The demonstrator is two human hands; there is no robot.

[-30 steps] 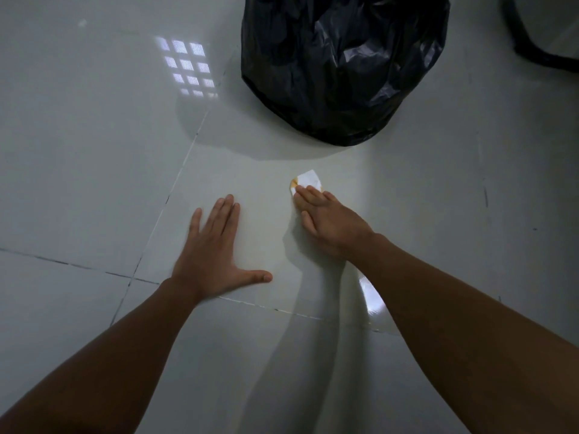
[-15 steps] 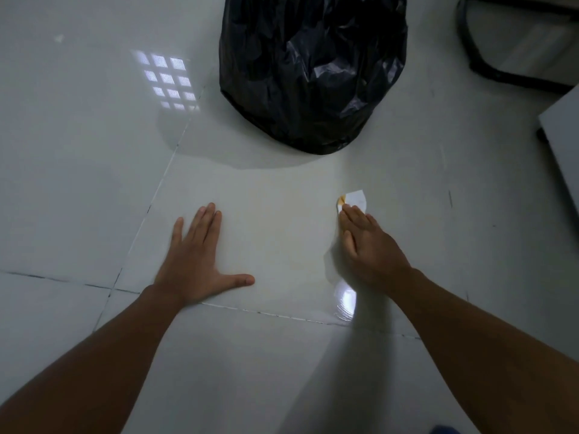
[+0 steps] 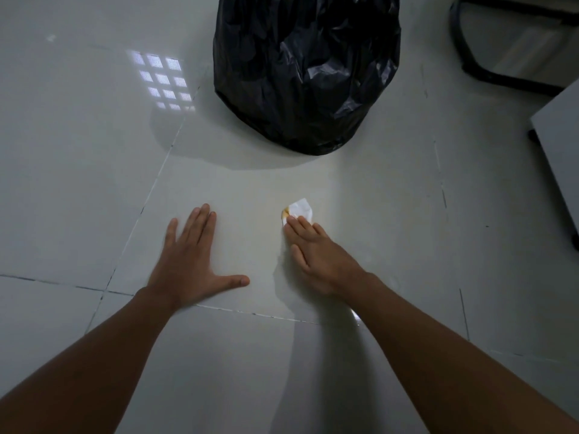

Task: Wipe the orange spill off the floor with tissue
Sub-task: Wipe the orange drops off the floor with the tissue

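A small white tissue [image 3: 300, 208] with an orange stain on its left edge lies on the pale floor tile. My right hand [image 3: 316, 256] presses flat on its near part, fingertips on the tissue. My left hand [image 3: 188, 261] rests flat on the same tile to the left, fingers spread, holding nothing. A faint yellowish smear shows on the floor [image 3: 244, 214] between the two hands. Most of the tissue is hidden under my right fingers.
A full black rubbish bag [image 3: 307, 70] stands on the floor just beyond the tissue. A black chair base [image 3: 488, 67] is at the top right, and a grey furniture edge [image 3: 560, 158] at the right. Open tiled floor extends to the left.
My right hand has slid the tissue sideways across the tile, right and then back left toward my left hand. The left hand stays flat on the floor. The view has shifted a little.
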